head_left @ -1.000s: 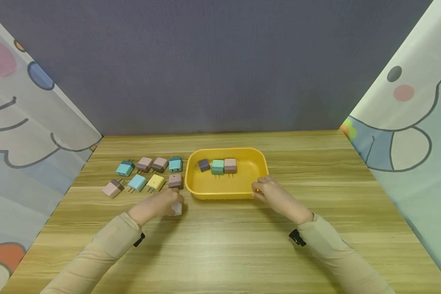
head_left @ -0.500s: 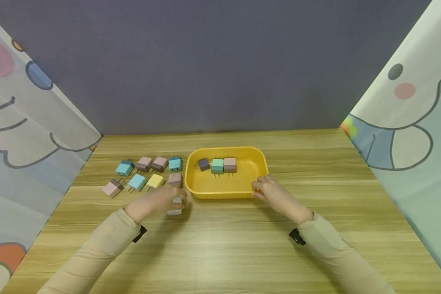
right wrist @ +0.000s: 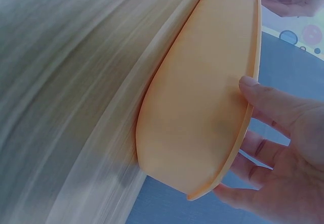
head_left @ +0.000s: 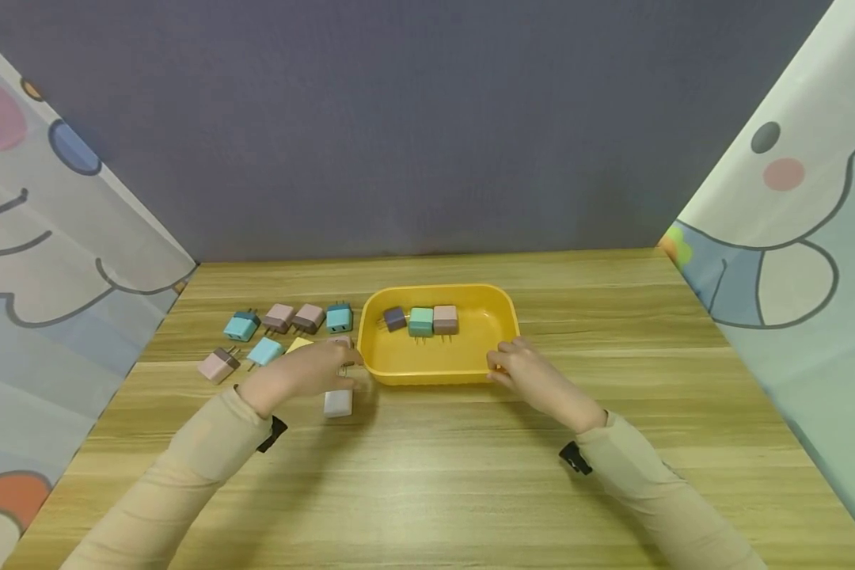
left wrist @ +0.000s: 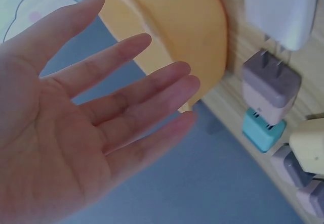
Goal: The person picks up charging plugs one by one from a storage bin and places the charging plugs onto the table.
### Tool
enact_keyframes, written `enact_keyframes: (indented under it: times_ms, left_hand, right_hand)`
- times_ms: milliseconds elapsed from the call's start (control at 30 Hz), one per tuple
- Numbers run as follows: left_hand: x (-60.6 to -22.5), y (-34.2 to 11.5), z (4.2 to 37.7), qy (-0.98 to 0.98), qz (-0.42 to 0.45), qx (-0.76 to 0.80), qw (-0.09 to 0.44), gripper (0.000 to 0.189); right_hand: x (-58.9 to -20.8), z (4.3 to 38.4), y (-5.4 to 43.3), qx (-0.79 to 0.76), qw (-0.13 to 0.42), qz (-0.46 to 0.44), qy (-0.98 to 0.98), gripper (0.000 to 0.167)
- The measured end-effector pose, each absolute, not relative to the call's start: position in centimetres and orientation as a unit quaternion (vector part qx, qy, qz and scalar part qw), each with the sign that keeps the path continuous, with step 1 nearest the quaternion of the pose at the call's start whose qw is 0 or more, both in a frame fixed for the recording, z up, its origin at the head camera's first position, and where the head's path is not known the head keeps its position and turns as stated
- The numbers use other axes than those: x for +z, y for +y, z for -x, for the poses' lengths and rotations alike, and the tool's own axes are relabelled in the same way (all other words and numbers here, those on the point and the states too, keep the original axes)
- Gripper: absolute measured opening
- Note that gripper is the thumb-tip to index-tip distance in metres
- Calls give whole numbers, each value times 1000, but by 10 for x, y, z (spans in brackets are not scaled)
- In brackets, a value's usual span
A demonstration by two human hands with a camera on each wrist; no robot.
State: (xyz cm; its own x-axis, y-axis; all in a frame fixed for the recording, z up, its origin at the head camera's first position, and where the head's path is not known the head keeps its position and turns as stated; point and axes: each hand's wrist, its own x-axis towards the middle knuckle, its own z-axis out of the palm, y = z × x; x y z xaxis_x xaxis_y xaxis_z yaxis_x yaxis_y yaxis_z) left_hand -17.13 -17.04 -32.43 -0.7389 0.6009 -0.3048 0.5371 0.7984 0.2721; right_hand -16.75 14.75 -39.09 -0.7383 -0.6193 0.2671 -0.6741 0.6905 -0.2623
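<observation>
My left hand (head_left: pixel 302 372) hovers over the table just left of the yellow tray (head_left: pixel 427 378), fingers extended and holding nothing. Below it lies a white charger plug (head_left: pixel 338 404), prongs pointing away from me. A pink-and-mauve charger plug (left wrist: pixel 271 85) shows beyond the fingertips in the left wrist view and is partly covered by the hand in the head view. At the tray's near right corner, my right hand (head_left: pixel 534 380) grips the rim, its thumb (right wrist: pixel 248 82) outside and fingers over the edge. Inside the tray sit a dark purple plug (head_left: pixel 395 319), a green plug (head_left: pixel 421 322) and a pink plug (head_left: pixel 445 320).
Left of the tray lie several more charger plugs, among them a turquoise one (head_left: pixel 339 318), a light blue one (head_left: pixel 265 351), a yellow one (head_left: pixel 299 345) and a pink one (head_left: pixel 218 365). A dark grey panel (head_left: pixel 427 134) stands behind the wooden table (head_left: pixel 435 491).
My left hand has let go of the white plug, opened its fingers and moved slightly up and away from me. The plug stays on the table. My right hand keeps its grip on the tray.
</observation>
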Motion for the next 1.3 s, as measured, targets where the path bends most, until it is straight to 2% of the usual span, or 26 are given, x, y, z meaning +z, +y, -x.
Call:
enact_keyframes:
  times_ms: [633,1300]
  left_hand:
    - [-299,-144,201,925,-288,56,240,45]
    - [-291,-105,231,915,-303,22,265,44]
  right_hand:
    - [-390,168,147,171,75,-353,-917,16]
    - [-388,165,147,171,74,-350,-918,15]
